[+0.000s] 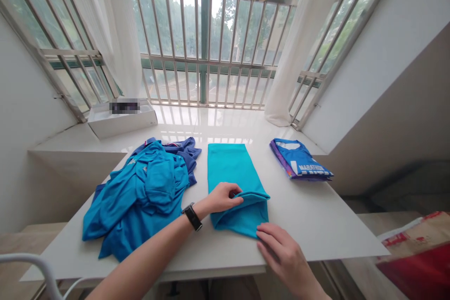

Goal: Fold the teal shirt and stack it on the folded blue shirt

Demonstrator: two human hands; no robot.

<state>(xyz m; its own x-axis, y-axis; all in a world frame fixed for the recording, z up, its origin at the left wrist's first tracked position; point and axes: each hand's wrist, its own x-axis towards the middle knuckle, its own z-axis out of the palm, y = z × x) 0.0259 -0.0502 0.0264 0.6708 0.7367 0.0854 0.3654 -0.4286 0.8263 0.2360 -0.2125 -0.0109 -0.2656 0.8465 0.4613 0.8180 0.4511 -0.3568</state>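
A turquoise garment [230, 164], folded into a long narrow strip, lies on the white table in front of me. My left hand [224, 198], with a black watch on the wrist, pinches a raised fold of it near its middle. Under that fold the fabric gapes like a pocket. At the near right corner of the cloth, my right hand [283, 254] has its fingers closed on the edge. To the left is a loose heap of blue clothes [140, 197]. A folded blue shirt [302, 159] with "MARATHON" lettering rests on a stack at the right.
The white table [316, 225] meets a glossy windowsill carrying a white box [123, 121]. Barred windows and white curtains [286, 79] stand behind. A red and tan bag [418, 248] is at the lower right, and a white curved tube [31, 258] at the lower left.
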